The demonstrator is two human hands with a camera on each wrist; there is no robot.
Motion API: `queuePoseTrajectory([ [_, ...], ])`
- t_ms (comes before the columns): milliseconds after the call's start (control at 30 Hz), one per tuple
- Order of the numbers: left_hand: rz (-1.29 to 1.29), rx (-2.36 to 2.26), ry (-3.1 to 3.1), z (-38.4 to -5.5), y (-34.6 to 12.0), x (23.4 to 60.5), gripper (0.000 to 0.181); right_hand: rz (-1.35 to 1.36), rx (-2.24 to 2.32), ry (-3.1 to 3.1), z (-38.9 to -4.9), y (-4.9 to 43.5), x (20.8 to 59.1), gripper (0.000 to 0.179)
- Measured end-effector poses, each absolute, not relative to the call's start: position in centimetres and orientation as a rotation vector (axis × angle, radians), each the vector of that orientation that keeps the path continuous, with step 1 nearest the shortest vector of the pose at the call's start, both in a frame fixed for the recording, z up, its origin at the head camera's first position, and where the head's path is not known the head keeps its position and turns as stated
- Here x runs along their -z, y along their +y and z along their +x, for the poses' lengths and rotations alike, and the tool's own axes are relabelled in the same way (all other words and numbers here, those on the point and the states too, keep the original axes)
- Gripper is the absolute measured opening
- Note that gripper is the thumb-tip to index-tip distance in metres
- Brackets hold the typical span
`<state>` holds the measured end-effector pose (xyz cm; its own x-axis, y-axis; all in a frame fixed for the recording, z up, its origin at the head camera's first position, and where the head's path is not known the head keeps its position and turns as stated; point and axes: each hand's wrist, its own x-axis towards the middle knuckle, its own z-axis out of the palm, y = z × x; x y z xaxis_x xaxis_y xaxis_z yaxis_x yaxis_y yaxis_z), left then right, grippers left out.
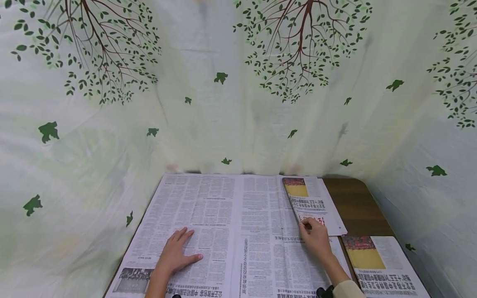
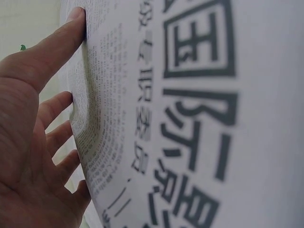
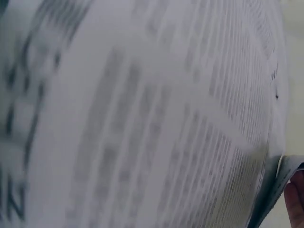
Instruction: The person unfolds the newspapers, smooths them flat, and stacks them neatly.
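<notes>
My right hand is pinching the near left corner of a folded newspaper; how many sheets my fingertips are catching, I cannot tell. The folded newspaper is lying over the far right part of a spread newspaper, where my left hand is resting with fingers splayed, gripping nothing. A tug on one thin sheet alone could be tearing or creasing that corner, I judge, and too light a left palm could be letting the pages underneath skew. To the right, a second folded newspaper is lying at the brown wooden table's near end, while a tree-printed curtain is hanging behind.
</notes>
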<state>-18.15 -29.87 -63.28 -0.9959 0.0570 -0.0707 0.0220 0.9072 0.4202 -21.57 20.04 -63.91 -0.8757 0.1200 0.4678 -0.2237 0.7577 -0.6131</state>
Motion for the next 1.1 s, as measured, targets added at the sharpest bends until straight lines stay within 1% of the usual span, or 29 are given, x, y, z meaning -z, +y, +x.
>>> queuePoseTrajectory([
  [267, 0.055, -0.655, 2.985, -18.3, -29.9, 63.2, 0.11, -0.007, -1.107, -2.475, -20.9, 18.0, 63.5, 0.01],
  [767, 0.042, -0.681, 2.981, -18.3, -29.8, 62.9, 0.11, 0.073, -1.324, -2.534, -20.0, 14.6, 63.6, 0.013],
  [1000, 0.048, -0.673, 2.983, -18.2, -29.8, 63.0, 0.11, 0.12, -1.325, -2.614, -19.6, 14.6, 64.1, 0.011],
  [1100, 0.051, -0.667, 2.981, -18.2, -29.8, 63.1, 0.111, 0.078, -1.312, -2.65, -19.5, 15.2, 64.2, 0.005],
])
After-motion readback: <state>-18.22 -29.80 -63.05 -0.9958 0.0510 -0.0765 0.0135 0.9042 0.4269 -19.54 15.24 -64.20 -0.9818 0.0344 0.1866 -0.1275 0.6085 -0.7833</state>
